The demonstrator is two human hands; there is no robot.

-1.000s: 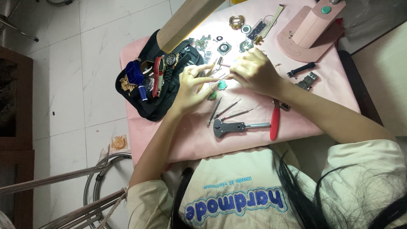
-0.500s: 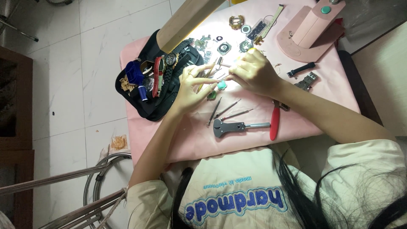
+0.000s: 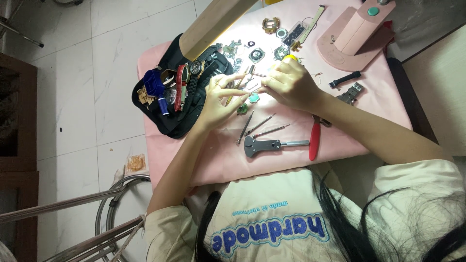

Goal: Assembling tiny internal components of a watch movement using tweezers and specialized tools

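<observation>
Pink tabletop (image 3: pixel 204 160), tools spread. Left hand (image 3: pixel 218 99) and right hand (image 3: pixel 291 85), fingers pinched on small metal watch part (image 3: pixel 250 80) between them. Likely light, stiff, slippery; grip by edges.

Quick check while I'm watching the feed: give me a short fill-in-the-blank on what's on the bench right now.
1. The table is covered with a ____ cloth.
2. The pliers lying near the table's front edge have ____ handles.
3. The wristwatches lie on a ____ pouch.
4. The left hand and right hand meet over small watch ____.

Missing words: pink; red; black; parts
</observation>
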